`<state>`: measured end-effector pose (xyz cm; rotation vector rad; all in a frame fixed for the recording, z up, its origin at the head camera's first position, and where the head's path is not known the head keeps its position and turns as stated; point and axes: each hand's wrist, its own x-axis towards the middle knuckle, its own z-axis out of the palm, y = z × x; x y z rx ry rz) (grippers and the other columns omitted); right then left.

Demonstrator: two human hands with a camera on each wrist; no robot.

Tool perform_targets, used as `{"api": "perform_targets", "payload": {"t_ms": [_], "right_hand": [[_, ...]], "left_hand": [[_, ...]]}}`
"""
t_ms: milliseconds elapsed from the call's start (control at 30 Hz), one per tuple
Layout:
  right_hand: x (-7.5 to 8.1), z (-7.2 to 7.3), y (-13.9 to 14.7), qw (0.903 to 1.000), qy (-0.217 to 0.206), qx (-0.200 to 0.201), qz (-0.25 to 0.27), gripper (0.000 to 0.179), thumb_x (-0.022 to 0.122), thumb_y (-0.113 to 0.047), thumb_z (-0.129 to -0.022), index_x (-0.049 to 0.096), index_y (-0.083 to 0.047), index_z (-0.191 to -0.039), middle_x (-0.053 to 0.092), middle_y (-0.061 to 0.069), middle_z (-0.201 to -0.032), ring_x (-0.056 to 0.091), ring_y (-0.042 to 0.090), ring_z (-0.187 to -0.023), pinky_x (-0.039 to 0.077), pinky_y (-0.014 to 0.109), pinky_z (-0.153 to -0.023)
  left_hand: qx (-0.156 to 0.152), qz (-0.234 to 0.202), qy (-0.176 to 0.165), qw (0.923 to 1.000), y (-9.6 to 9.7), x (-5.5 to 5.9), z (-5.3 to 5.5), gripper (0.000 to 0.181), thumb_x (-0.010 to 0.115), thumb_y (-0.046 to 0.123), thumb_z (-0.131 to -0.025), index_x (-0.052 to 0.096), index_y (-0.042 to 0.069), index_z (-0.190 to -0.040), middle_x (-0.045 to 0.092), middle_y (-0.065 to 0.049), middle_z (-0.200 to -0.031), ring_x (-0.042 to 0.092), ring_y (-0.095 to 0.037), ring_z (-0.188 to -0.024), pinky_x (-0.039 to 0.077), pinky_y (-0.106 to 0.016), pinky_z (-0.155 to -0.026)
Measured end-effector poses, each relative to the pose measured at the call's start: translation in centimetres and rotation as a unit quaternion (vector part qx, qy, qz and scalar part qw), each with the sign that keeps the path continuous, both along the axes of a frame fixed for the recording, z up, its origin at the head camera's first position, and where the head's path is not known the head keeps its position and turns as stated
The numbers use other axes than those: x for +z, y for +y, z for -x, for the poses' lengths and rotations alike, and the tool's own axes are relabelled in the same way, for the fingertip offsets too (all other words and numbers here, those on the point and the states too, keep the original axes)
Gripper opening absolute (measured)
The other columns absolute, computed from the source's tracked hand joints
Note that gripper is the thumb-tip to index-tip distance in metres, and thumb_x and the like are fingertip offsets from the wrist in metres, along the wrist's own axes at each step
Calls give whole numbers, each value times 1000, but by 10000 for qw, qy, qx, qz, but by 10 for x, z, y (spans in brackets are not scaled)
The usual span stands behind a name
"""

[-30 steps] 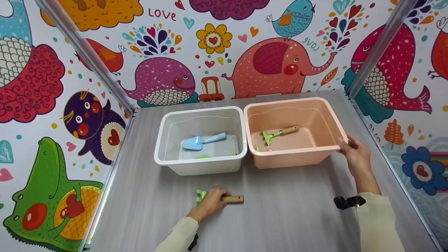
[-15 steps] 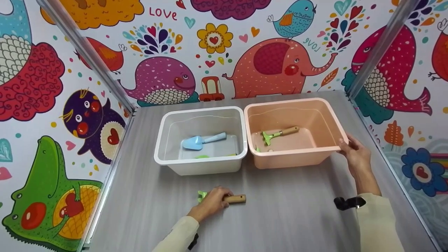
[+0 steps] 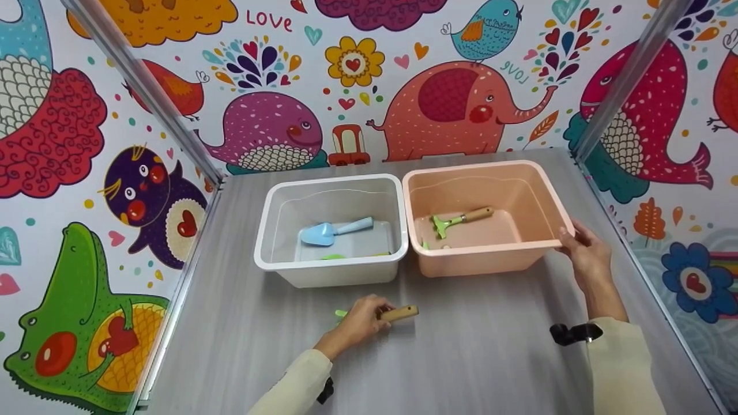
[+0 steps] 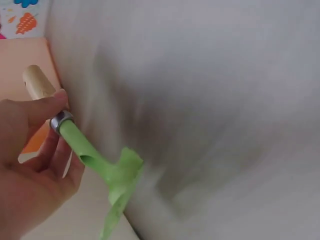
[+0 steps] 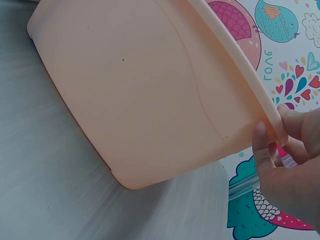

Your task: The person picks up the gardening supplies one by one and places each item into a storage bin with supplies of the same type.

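Note:
My left hand [image 3: 358, 320] grips a small garden hand rake, its wooden handle [image 3: 400, 313] pointing right, in front of the two bins. The left wrist view shows the thumb and fingers around the handle near the metal collar, with the rake's green head [image 4: 120, 175] angled down over the table. A shadow lies beneath it. With thumb and fingers, my right hand [image 3: 589, 259] pinches the near right corner of the peach bin's rim [image 5: 250, 75]. Inside the peach bin [image 3: 478, 263] lies another green rake [image 3: 461, 220] with a wooden handle.
Left of the peach bin, side by side with it, stands a white bin [image 3: 340, 275]. It holds a light blue trowel [image 3: 323, 234] and green pieces partly hidden by its front wall. Patterned panels and metal posts [image 3: 614, 86] bound the grey table [image 3: 461, 357].
My left hand has lifted the rake off the table and moved it a little right and towards the bins, turning the handle end upward. The right hand keeps its hold on the peach bin.

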<state>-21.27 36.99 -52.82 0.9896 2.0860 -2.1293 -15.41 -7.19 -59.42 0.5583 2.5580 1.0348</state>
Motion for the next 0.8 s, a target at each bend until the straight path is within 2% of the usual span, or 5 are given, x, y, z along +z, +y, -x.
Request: {"api": "perform_targets", "payload": {"t_ms": [133, 233, 467, 800], "right_hand": [[-1, -2, 0, 9997, 241, 39, -54, 72, 67, -38, -91, 38, -23, -155, 33, 12, -158, 59, 9, -105, 52, 12, -87], [-2, -3, 1, 9990, 405, 85, -176, 70, 65, -34, -94, 37, -20, -156, 33, 16, -156, 59, 5, -96, 52, 8, -76], [-1, -2, 2, 9993, 363, 43, 88, 70, 67, -34, -93, 37, -21, -155, 33, 14, -156, 59, 4, -95, 53, 8, -73], [-1, -2, 2, 9996, 274, 7, 105, 70, 67, -34, -93, 38, -24, -155, 32, 13, -159, 60, 5, -97, 53, 8, -74]], "left_hand": [[282, -594, -303, 9974, 6, 7, 2, 28, 79, 2, -83, 73, 6, -110, 70, -8, -103, 64, -15, -91, 54, -27, -81], [448, -1012, -556, 9923, 9, 13, 3, 29, 79, 2, -82, 72, 6, -110, 72, -8, -103, 64, -15, -90, 55, -28, -81], [624, -1404, -865, 9843, 14, 29, 5, 31, 80, 5, -83, 70, 4, -112, 71, -11, -104, 65, -16, -91, 56, -29, -82], [686, -1432, -1161, 9805, 25, 55, 9, 35, 82, 12, -83, 69, 2, -114, 71, -10, -103, 64, -14, -89, 55, -27, -80]]}}
